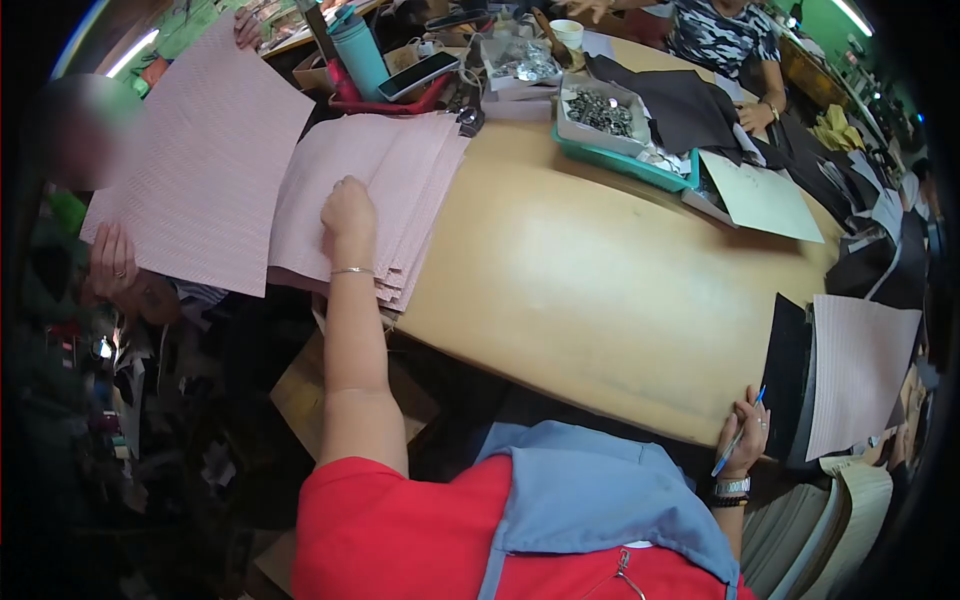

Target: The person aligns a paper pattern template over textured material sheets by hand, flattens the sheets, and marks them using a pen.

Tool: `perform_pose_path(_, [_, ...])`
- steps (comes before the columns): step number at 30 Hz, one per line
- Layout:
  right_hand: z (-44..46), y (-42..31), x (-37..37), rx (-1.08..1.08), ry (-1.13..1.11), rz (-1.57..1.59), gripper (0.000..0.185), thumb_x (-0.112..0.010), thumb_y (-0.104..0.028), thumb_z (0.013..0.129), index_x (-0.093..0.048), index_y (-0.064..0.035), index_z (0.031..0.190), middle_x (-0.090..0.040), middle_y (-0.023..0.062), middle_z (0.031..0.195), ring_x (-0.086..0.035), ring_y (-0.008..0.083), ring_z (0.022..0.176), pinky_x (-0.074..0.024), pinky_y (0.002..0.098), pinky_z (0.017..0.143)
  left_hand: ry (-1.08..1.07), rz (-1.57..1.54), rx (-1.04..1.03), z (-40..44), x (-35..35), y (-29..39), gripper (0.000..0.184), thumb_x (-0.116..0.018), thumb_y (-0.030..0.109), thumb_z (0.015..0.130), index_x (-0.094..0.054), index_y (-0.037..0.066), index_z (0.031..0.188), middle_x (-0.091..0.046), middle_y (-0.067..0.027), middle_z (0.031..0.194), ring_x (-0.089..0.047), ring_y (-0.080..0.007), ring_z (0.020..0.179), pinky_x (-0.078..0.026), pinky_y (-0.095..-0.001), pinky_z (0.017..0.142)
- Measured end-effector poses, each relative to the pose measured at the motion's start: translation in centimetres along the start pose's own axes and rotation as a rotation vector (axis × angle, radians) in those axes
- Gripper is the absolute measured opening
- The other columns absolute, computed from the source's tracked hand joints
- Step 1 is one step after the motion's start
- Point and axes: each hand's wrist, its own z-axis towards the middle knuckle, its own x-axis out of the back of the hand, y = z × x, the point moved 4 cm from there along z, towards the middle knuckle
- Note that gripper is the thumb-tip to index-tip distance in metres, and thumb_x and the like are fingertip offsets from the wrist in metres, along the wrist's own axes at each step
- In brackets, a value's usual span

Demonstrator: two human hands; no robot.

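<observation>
My left hand [350,208] reaches out over a stack of pink textured sheets [420,170] at the table's left end. Its fingers are curled closed, and whatever they may hold is hidden under the hand. At the table's front right edge, my right hand [742,438] is closed around a blue-and-white pen [728,452]. Close to that hand lie a black sheet [788,365] and a light pink ribbed sheet [862,365]. Beside the stack, another person's two hands hold up a large pink patterned sheet [205,165].
Along the far side stand a teal bottle [357,50], a phone [418,75] on a red tray, and a box of metal pieces [602,112] in a teal tray [625,167]. Dark material [670,100] lies near a person in a camouflage shirt [722,42]. A pale green card [762,197] juts forward.
</observation>
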Motion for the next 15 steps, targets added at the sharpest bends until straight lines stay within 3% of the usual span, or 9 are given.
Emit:
perform_pose_path(4, [0.1,-0.3,0.2,0.009,0.006,-0.02,0.019,-0.057,-0.013,0.083,-0.061,-0.0052,0.1,-0.061,0.0185,0.125,-0.056,0.0354,0.118,-0.0341,0.0538,0.104,0.065,-0.027,0.012,-1.1,2.5,0.6,0.024,-0.048,0.027,0.095,-0.06,0.007,0.1,-0.068,-0.016,0.095,-0.068,-0.0372,0.081,-0.053,-0.0498,0.076])
perform_pose_path(7, [0.1,-0.4,0.3,-0.025,-0.003,-0.019,0.019,-0.057,-0.012,0.082,-0.061,-0.005,0.099,-0.061,0.0181,0.125,-0.056,0.0351,0.118,-0.0349,0.0539,0.103,-0.074,-0.449,-0.07,-3.9,6.2,1.9,0.025,-0.048,0.027,0.095,-0.06,0.007,0.102,-0.067,-0.017,0.102,-0.066,-0.0387,0.089,-0.052,-0.0488,0.081])
perform_pose_path(10, [0.3,-0.2,0.1,-0.011,-0.01,-0.006,0.019,-0.057,-0.011,0.081,-0.061,-0.0045,0.099,-0.061,0.0181,0.126,-0.056,0.0352,0.118,-0.0348,0.0543,0.103,0.04,-0.384,-0.26,-5.8,7.6,4.0,0.03,-0.053,0.031,0.093,-0.06,0.006,0.108,-0.064,-0.0198,0.11,-0.063,-0.038,0.098,-0.05,-0.0471,0.085])
perform_pose_path(13, [0.1,0.1,-0.1,0.011,0.004,-0.019,0.019,-0.056,-0.011,0.081,-0.06,-0.0041,0.098,-0.06,0.0182,0.127,-0.055,0.0356,0.119,-0.0342,0.0546,0.104,0.227,-0.081,-0.275,-5.2,4.5,1.8,0.037,-0.058,0.034,0.09,-0.06,0.006,0.114,-0.061,-0.0186,0.116,-0.061,-0.0344,0.102,-0.049,-0.0449,0.085])
perform_pose_path(15, [0.0,0.0,0.0,0.009,0.004,-0.023,0.019,-0.056,-0.012,0.081,-0.06,-0.0039,0.098,-0.059,0.0184,0.128,-0.055,0.0364,0.12,-0.0337,0.0551,0.104,0.076,-0.089,-0.2,-4.9,3.2,0.6,0.041,-0.06,0.036,0.088,-0.06,0.006,0.116,-0.062,-0.0182,0.114,-0.061,-0.0336,0.102,-0.049,-0.0454,0.084])
